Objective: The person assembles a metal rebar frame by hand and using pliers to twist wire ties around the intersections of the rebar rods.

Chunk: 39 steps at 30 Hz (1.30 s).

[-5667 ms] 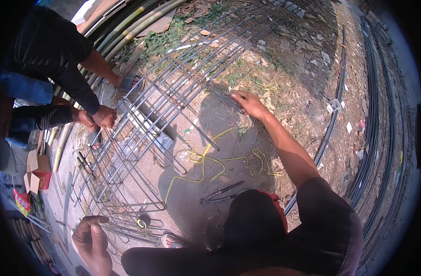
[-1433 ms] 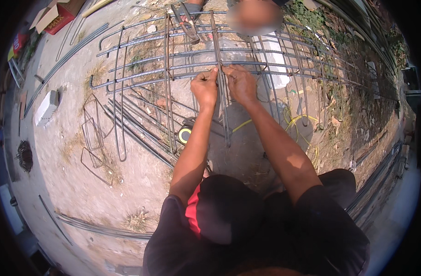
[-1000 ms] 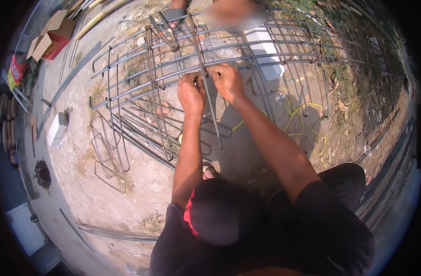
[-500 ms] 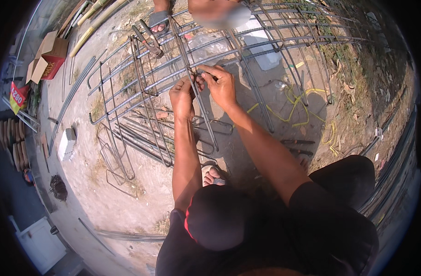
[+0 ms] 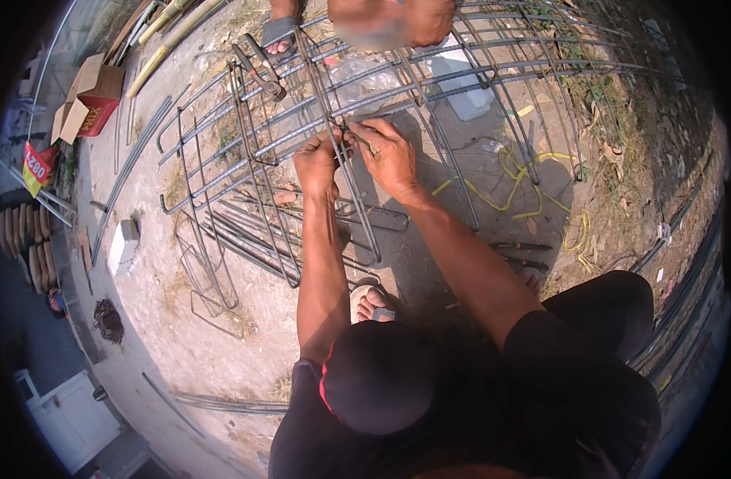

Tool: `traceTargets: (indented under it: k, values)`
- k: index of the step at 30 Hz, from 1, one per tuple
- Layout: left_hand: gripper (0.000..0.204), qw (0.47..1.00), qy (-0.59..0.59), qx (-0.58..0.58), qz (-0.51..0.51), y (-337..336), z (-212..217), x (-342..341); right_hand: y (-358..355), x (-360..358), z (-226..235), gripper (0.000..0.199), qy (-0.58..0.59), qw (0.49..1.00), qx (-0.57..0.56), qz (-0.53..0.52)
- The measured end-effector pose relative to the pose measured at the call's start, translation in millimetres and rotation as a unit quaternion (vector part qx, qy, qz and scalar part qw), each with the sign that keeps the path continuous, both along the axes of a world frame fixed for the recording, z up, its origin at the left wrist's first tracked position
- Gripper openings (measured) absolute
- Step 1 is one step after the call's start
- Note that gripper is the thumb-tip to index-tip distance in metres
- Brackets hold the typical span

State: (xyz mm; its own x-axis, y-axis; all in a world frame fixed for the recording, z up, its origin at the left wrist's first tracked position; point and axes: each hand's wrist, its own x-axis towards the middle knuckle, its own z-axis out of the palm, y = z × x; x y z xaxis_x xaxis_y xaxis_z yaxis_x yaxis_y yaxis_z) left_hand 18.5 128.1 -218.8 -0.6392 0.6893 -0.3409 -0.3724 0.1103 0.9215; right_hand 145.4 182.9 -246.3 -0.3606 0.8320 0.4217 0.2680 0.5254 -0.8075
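Rebar cage (image 5: pixel 317 128) lies on ground, centre-far. Left hand (image 5: pixel 316 164) closed round bar; right hand (image 5: pixel 391 156) pinches thin tie wire (image 5: pixel 357 137) at crossing. Likely heavy, rigid; wire bends easily. Grip bars near crossings.

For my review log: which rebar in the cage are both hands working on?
The bar running between left hand and right hand; the other bars lie untouched.

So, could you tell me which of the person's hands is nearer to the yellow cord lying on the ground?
The right hand is nearer: the yellow cord lies on the dirt just to its right. The left hand grips the rebar cage farther left.
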Motion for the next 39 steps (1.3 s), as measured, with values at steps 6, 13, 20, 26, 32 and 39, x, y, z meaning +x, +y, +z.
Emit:
traceTargets:
  k: [6, 13, 20, 26, 32, 39]
  values:
    - [0.021, 0.996, 0.041, -0.083, -0.012, 0, 17, -2, 2, -1, 1, 0.023, -0.044, 0.998, -0.039, 0.019]
    - [0.021, 0.998, 0.006, -0.067, -0.017, 3, 10, -10, -2, -10, 8, 0.017, -0.053, 0.998, -0.016, 0.003]
    - [0.018, 0.996, 0.057, -0.070, -0.023, 4, 12, -11, -2, -10, 15, 0.014, -0.073, 0.996, -0.039, 0.011]
    - [0.023, 0.987, 0.105, -0.121, -0.030, 2, 15, -14, 12, -24, 10, 0.019, -0.103, 0.994, -0.041, 0.014]
    - [0.017, 0.972, 0.187, -0.122, -0.068, 14, 17, -11, 45, -26, 3, 0.028, 0.050, 0.788, -0.597, 0.140]
    - [0.014, 0.992, 0.096, -0.075, -0.035, -2, 9, -19, 8, -21, 34, 0.030, -0.110, 0.985, -0.124, 0.046]
